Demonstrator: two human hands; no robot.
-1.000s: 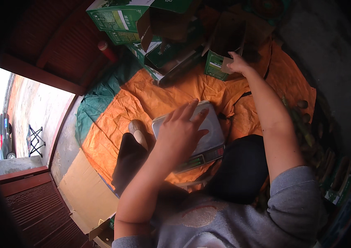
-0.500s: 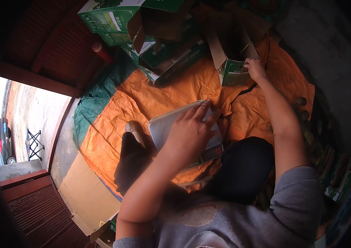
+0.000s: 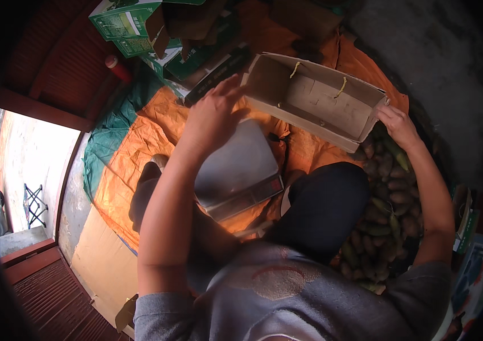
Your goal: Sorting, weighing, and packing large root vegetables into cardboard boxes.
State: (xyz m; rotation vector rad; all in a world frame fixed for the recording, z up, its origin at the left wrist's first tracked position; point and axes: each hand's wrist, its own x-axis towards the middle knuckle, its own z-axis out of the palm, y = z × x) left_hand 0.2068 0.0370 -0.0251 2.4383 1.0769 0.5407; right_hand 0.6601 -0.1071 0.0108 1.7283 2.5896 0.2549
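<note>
Cardboard box (image 3: 315, 102), long and open-topped, is lying on its side over the orange tarp (image 3: 139, 153), just beyond the weighing scale (image 3: 236, 165). Two yellow cord handles are showing on its inner wall.

Left hand (image 3: 214, 113): fingers spread, palm resting against the box's near end flap. Right hand (image 3: 396, 124): fingers curled around the far corner edge, pinching the wall there.

Handling judgement: the box is looking empty, so probably light. Thin board, stiff along the creases but likely bowing in the long panels if squeezed mid-span. The surface appears dry and matt, so slipping seems unlikely. Best hold is at the two ends or corners, where the folds give strength; the cords look thin and may cut in under load.

Pile of brownish-green tubers (image 3: 381, 216) is lying beside the person's right knee, under the right forearm. Green printed cartons (image 3: 133, 25) are standing well behind.

Change against half a second ago: the box is now tipped over and drawn close between both hands; then it was standing farther off, held by the right hand alone, and the left hand was resting on the scale plate, which is now uncovered.
</note>
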